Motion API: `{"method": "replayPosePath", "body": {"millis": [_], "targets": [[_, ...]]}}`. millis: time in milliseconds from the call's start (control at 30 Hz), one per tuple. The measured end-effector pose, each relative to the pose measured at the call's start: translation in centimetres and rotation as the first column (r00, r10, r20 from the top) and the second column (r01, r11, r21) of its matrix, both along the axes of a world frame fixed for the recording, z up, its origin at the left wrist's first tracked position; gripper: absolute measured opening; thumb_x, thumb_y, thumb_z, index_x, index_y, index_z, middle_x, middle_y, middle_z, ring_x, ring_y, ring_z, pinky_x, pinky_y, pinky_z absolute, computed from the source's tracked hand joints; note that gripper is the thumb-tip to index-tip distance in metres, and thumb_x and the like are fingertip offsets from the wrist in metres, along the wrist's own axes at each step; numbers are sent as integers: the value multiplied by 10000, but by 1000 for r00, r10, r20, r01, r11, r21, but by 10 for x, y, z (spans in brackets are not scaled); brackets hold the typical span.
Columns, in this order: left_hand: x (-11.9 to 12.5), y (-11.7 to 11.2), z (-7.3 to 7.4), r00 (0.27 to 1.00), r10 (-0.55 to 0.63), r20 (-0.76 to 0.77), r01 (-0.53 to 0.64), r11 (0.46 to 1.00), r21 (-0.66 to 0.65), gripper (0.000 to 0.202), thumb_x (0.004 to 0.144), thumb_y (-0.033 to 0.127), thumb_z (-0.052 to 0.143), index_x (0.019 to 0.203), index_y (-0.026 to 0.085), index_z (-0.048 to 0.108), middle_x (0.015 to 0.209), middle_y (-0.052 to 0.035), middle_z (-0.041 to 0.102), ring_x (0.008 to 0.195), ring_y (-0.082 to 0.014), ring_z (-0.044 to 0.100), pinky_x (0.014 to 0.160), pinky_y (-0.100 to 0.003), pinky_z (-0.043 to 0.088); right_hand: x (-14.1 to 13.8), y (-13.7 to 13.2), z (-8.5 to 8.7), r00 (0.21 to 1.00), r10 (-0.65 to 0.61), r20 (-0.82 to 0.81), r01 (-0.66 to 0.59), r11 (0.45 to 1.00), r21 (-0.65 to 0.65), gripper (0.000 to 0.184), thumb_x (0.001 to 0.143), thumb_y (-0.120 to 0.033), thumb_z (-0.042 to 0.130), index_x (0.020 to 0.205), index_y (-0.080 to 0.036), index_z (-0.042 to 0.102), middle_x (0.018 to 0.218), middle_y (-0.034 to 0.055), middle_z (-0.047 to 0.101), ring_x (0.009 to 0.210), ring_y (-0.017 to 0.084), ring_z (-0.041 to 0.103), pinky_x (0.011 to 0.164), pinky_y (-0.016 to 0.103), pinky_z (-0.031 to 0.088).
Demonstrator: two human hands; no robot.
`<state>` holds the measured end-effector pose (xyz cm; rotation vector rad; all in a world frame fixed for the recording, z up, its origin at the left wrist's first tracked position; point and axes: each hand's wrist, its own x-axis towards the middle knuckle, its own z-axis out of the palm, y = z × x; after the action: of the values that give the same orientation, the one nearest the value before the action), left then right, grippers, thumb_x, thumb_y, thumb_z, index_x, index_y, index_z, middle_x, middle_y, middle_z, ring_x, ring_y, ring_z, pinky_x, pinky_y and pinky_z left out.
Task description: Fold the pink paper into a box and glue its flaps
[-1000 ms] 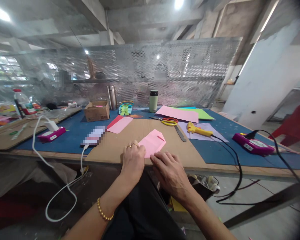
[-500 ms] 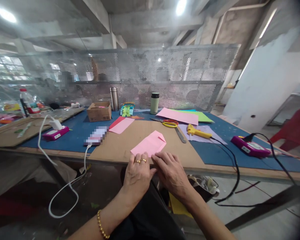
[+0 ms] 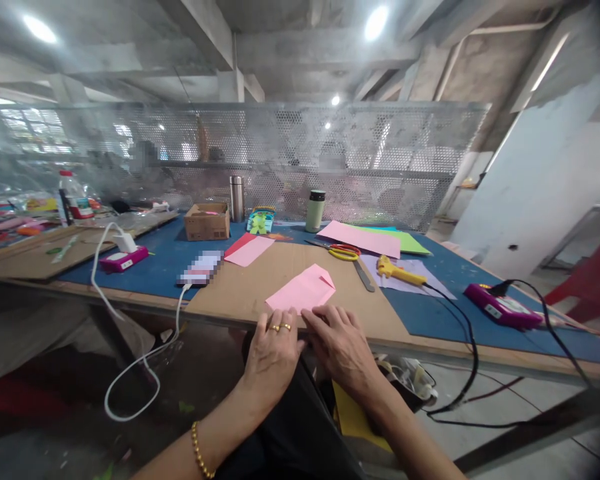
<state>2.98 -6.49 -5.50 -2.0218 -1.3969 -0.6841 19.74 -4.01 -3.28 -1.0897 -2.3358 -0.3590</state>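
Observation:
A folded pink paper (image 3: 300, 291) lies on the brown cardboard sheet (image 3: 240, 293), with a small triangular flap turned over at its right corner. My left hand (image 3: 274, 350), with gold rings, has its bent fingers on the paper's near edge. Beside it, my right hand (image 3: 337, 343) has its fingers closed on the same edge. Both thumbs point inward below the table edge, and the paper between the fingers is partly hidden. Just beyond the paper lie red-and-yellow scissors (image 3: 344, 252) and a grey blade (image 3: 365, 276).
On the right are a yellow glue gun (image 3: 400, 272) on lilac paper and a purple power strip (image 3: 503, 308). A phone (image 3: 200, 269) with a white cable lies left. Behind stand a cardboard box (image 3: 207, 222), a green tumbler (image 3: 315, 211) and large pink paper (image 3: 360, 239).
The whole view has shifted a little, so the table things appear slightly further right. Both hands stay at the near edge of the pink paper, with hardly any movement.

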Motion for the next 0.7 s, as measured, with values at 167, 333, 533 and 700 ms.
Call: {"method": "replayPosePath", "body": {"millis": [167, 333, 533, 700], "targets": [[-2, -3, -7, 1000, 12, 5, -12, 1000, 15, 441, 951, 304, 538, 1346, 108, 528, 1306, -130, 610, 1241, -273, 498, 1035, -451, 337, 0, 1, -2, 1000, 10, -21, -10, 999, 31, 373, 919, -171, 546, 1286, -235, 564, 1143, 99, 600, 1014, 241, 517, 860, 380, 378], [0, -4, -2, 1000, 9, 16, -9, 1000, 22, 418, 944, 288, 543, 1313, 91, 547, 1239, -135, 636, 1179, -270, 523, 1021, -453, 343, 0, 1, -1, 1000, -13, -18, 13, 1000, 10, 366, 911, -175, 564, 1272, -232, 579, 1142, 91, 599, 1020, 241, 517, 871, 378, 372], [6, 1, 16, 999, 18, 33, -15, 996, -90, 478, 904, 237, 566, 1359, 109, 489, 1102, -114, 622, 1048, -276, 539, 985, -468, 368, 0, 1, -1, 1000, -9, -19, 9, 1000, 17, 422, 894, -174, 578, 1311, -236, 558, 1143, 90, 594, 1019, 241, 511, 870, 375, 369], [11, 8, 24, 998, 65, 17, -63, 994, -86, 361, 868, 176, 572, 1223, 111, 573, 1083, -118, 597, 1020, -277, 519, 998, -469, 357, 2, 5, -5, 999, 15, -29, -13, 998, 61, 414, 879, -160, 586, 1288, -223, 571, 1123, 88, 596, 999, 239, 520, 852, 374, 383]]}}
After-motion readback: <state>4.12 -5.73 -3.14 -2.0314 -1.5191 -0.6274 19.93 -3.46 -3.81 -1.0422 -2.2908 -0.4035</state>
